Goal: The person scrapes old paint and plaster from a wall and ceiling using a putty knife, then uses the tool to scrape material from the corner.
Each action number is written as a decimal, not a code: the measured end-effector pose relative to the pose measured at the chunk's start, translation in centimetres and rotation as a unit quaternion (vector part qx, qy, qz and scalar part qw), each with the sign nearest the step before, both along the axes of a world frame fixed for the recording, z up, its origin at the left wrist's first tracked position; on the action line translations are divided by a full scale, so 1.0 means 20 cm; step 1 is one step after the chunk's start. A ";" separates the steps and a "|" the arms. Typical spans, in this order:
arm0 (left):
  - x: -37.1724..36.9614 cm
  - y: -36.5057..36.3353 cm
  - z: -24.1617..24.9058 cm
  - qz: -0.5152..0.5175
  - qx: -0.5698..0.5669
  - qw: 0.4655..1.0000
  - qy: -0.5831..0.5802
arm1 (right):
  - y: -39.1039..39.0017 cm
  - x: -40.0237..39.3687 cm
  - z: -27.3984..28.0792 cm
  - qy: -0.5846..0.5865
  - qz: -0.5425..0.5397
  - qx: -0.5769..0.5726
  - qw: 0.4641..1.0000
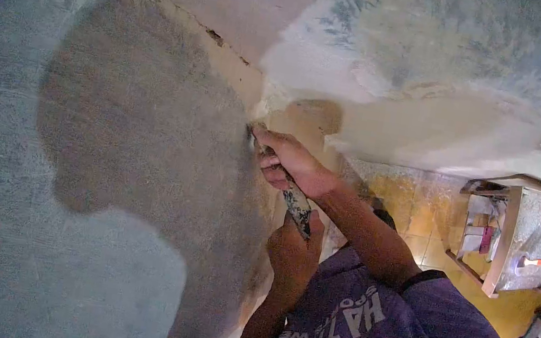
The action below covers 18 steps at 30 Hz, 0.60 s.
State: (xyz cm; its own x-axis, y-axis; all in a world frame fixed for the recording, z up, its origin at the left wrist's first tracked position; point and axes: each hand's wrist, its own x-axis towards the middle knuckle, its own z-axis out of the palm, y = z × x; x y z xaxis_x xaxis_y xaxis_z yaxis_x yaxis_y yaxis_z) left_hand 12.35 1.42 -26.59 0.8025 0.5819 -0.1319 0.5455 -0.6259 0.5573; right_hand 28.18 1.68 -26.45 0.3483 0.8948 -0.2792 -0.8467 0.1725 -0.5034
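Observation:
My right hand (294,162) is closed around a pale, dark-spattered tool (296,204), its fingers and thumb right at the corner where two plastered surfaces meet. A small tip (253,130) shows past the thumb, against the edge of the grey patch. Below it my left hand (295,246) is closed at the tool's lower, tapering end. Much of the tool is hidden by the hands, and I cannot tell its exact kind. A large darker grey plaster patch (145,115) spreads over the wall (0,150) beside my hands.
A crack with a small hole (215,36) runs along the joint toward the upper left. Brownish patches (317,114) mark the other surface. At right stands a wooden-framed stand (499,252) bearing an orange-and-white handled tool (531,262), above yellowish floor tiles (418,212).

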 end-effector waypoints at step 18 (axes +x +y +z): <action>-0.01 -0.01 -0.08 -0.041 0.088 0.995 -0.017 | 0.01 -0.02 -0.04 -0.087 -0.040 -0.061 0.994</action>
